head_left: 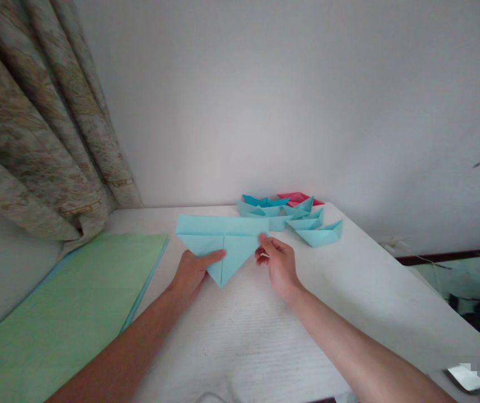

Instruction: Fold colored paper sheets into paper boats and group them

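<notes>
A light blue sheet of folded paper (240, 251) is held up above the white table, its point downward and a straight flap along its top edge. A vertical crease runs down its middle. My left hand (193, 270) grips the lower left slanted edge, thumb lying across the front near the crease and the other fingers behind. My right hand (279, 262) pinches the right side just under the flap, between thumb and fingertips.
Several folded light blue paper boats (319, 234) and a pink one (298, 198) stand at the back against the wall. Large green paper sheets (80, 296) lie at left, below a patterned curtain (33, 112). A phone-like object (469, 378) is at lower right.
</notes>
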A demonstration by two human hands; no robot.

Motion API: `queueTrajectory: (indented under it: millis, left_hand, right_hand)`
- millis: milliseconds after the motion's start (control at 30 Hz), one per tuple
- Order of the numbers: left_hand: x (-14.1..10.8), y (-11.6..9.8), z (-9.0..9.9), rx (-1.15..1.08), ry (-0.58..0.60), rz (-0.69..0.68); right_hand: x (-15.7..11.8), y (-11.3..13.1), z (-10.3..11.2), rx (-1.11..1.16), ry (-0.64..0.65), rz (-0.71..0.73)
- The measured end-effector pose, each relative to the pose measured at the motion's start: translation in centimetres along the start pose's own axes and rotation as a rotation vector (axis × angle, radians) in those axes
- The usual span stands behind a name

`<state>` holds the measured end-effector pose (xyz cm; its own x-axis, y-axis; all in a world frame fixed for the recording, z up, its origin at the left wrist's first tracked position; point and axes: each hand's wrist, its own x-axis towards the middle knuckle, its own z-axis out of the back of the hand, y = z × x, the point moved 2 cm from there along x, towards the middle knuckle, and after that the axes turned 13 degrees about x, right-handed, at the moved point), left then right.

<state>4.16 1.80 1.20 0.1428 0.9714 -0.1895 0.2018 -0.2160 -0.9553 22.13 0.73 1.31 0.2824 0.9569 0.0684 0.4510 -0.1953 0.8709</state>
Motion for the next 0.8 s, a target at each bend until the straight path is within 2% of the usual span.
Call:
queueTrajectory:
  millis: [300,800]
  left_hand:
    - [0.09,0.09,0.1,-0.056,-0.023,0.017]
    - [0.16,0.03,0.08,-0.08,-0.032,0.041]
  right_hand:
    - [-0.21,0.36,-0.32,-0.048,-0.04,0.0]
    - [-0.56,-0.24,-0.57,-0.136,0.091,-0.135]
